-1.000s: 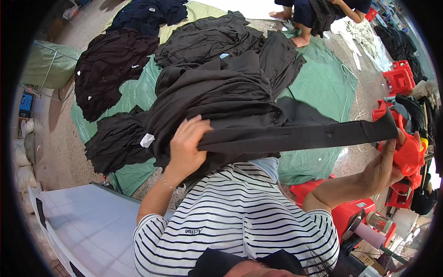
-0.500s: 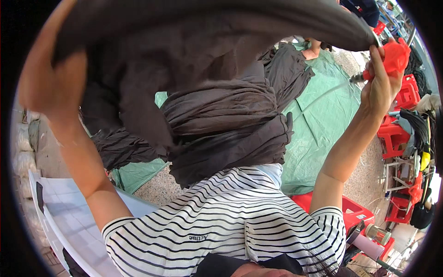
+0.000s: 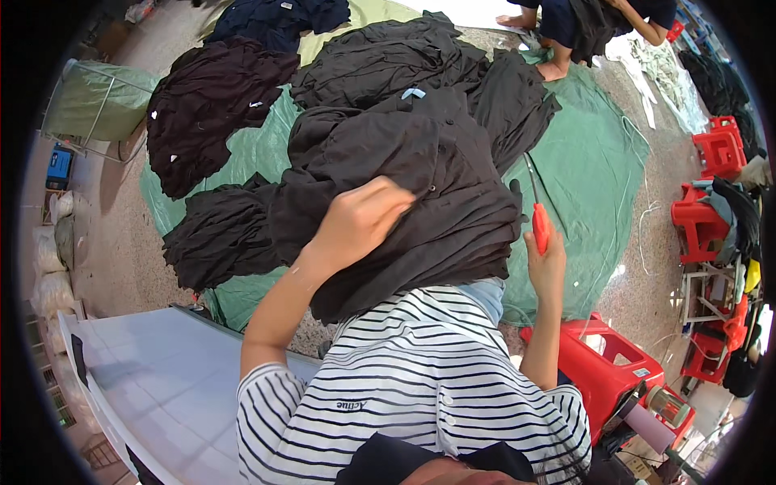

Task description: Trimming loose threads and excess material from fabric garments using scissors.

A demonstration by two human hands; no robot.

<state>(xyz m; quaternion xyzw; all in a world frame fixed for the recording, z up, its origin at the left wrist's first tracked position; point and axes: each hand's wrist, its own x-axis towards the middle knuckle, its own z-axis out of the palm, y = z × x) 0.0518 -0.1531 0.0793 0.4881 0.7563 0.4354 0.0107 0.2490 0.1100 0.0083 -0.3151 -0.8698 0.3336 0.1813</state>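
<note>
The dark garment (image 3: 477, 182) lay under the nearer left hand (image 3: 360, 222) (curled, grip unclear); rightward, the right hand (image 3: 550, 263) gripped a red-handled tool (image 3: 540, 226) pointing away.

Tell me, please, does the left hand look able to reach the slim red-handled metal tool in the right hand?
Probably yes: only crumpled dark cloth garments seem to lie between the left hand and the tool, which the right hand holds.

Room right, over tarp (image 3: 594, 170) — garment heap (image 3: 465, 214) left
</note>
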